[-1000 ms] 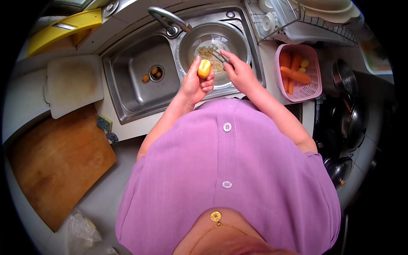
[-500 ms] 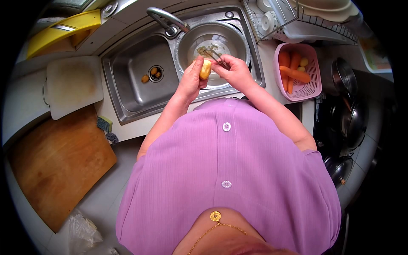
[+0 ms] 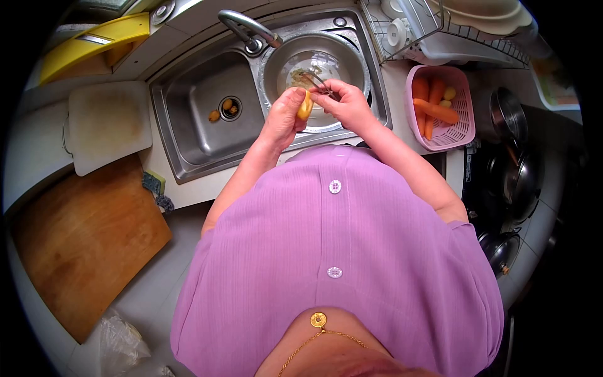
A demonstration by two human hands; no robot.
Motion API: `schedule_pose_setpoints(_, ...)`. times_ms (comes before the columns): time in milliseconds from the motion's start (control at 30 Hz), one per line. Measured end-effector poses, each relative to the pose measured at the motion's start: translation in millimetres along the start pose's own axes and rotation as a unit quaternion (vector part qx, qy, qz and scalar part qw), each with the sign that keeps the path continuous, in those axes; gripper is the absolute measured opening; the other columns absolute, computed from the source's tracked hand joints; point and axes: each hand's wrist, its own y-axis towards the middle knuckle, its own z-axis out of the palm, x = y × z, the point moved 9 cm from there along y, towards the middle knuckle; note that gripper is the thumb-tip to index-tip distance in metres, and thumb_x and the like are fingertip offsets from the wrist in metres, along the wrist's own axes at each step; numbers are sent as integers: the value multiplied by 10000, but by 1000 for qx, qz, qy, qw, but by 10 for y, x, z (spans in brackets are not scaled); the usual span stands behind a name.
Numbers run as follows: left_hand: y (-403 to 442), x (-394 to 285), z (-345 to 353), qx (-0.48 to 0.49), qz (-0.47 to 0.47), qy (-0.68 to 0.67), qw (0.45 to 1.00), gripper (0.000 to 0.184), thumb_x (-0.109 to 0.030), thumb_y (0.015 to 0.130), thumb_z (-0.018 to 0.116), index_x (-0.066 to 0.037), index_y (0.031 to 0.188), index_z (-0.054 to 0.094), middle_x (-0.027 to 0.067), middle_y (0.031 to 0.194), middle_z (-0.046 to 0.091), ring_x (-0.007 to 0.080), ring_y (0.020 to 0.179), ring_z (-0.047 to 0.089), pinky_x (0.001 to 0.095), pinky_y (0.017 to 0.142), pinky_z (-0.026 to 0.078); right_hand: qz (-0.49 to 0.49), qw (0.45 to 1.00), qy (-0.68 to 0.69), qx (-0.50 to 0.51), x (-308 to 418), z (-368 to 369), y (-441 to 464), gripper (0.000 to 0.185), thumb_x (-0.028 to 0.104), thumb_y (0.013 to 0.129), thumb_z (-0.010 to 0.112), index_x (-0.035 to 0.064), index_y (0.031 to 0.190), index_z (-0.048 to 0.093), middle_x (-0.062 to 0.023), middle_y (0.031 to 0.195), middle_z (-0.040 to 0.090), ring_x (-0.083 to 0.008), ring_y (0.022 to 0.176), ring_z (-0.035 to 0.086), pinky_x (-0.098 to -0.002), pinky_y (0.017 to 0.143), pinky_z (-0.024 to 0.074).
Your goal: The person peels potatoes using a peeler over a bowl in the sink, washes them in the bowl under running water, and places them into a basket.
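Observation:
My left hand (image 3: 284, 117) is closed around a partly peeled yellow potato (image 3: 305, 107), held over the near edge of a round metal basin (image 3: 270, 78). Close on its right, my right hand (image 3: 344, 105) grips a metal peeler (image 3: 320, 82), whose far end points up and left over the basin. My right fingertips are beside the potato; whether the blade touches it is hidden. Peelings (image 3: 301, 77) lie in the basin, which stands in the right bowl of the sink. A few small brown potatoes (image 3: 214, 115) rest at the drain of the left bowl.
The faucet (image 3: 251, 28) arches behind the basin. Right of the sink, a pink basket (image 3: 464, 133) holds carrots and small yellow potatoes, with a dish rack (image 3: 411, 44) behind it. A white cutting board (image 3: 108, 125), a wooden board (image 3: 91, 239) and a sponge (image 3: 154, 183) are at the left.
My right hand has moved left and in to the potato with the peeler. The potato has turned in my left hand, and more of it is hidden by the fingers.

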Motion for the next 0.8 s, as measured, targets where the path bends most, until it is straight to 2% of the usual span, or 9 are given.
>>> schedule_pose_setpoints(133, -33, 69, 57, -2, -53, -28, 998, 364, -441, 944, 484, -81, 989, 516, 15, 732, 497, 68, 492, 357, 200, 435, 288, 15, 999, 13, -48, -86, -170, 55, 203, 203, 827, 675, 21, 915, 658, -24, 744, 646, -62, 668, 568, -241, 613, 462)
schedule_pose_setpoints(200, -34, 36, 75, -5, -60, -43, 997, 367, -435, 961, 441, -75, 975, 512, 32, 740, 504, 72, 490, 356, 205, 437, 294, 43, 992, -91, -80, -157, -302, 59, 229, 225, 814, 683, 9, 884, 651, -77, 760, 661, -119, 673, 608, -278, 639, 483)
schedule_pose_setpoints(233, -34, 36, 72, -8, -68, -58, 996, 377, -429, 977, 399, -68, 962, 507, 48, 748, 512, 77, 488, 355, 210, 440, 301, 17, 982, -176, -68, -96, -299, 53, 276, 232, 816, 670, 3, 960, 617, -131, 800, 659, -189, 687, 630, -319, 658, 492)
schedule_pose_setpoints(333, 3, 80, -37, -38, -64, -61, 995, 422, -454, 980, 360, -65, 1001, 523, 50, 756, 502, 79, 504, 350, 210, 451, 305, -48, 981, -159, -101, 162, -217, -41, 344, 222, 825, 644, 14, 1084, 557, -154, 800, 645, -247, 715, 635, -331, 674, 489)
schedule_pose_setpoints(367, 20, 99, -56, -38, -64, -61, 995, 422, -454, 980, 360, -65, 1001, 523, 50, 756, 502, 79, 504, 350, 210, 451, 305, -24, 981, -191, -37, 263, -136, -76, 361, 160, 848, 595, 32, 1172, 501, -157, 868, 639, -295, 778, 632, -364, 708, 494)
schedule_pose_setpoints(400, 36, 127, -50, -32, -72, -108, 991, 427, -451, 985, 339, -62, 975, 514, 56, 749, 508, 87, 499, 360, 218, 447, 311, -24, 981, -191, -37, 243, -103, -99, 361, 160, 848, 595, 32, 1172, 501, -157, 868, 639, -295, 778, 632, -364, 708, 494)
schedule_pose_setpoints(500, 40, 156, -27, -33, -78, -164, 983, 443, -458, 990, 303, -67, 935, 505, 55, 737, 508, 99, 493, 371, 232, 443, 318, -230, 940, -248, -44, 512, 75, -241, 369, 38, 846, 543, 89, 1211, 525, -128, 998, 610, -301, 839, 614, -389, 732, 511)
schedule_pose_setpoints(600, 34, 187, -35, -43, -74, -177, 980, 452, -476, 987, 289, -88, 909, 507, 41, 721, 499, 104, 491, 372, 240, 442, 313, -258, 915, -309, 28, 637, 221, -336, 426, 31, 811, 576, 127, 1225, 548, -102, 935, 609, -271, 827, 620, -355, 698, 519)
schedule_pose_setpoints(800, 29, 200, -40, -66, -62, -180, 979, 436, -503, 974, 319, -122, 895, 514, 21, 685, 474, 103, 483, 358, 235, 439, 298, -298, 889, -346, 40, 669, 294, -426, 483, 38, 794, 570, 168, 1258, 543, -62, 901, 599, -250, 797, 620, -346, 653, 526)
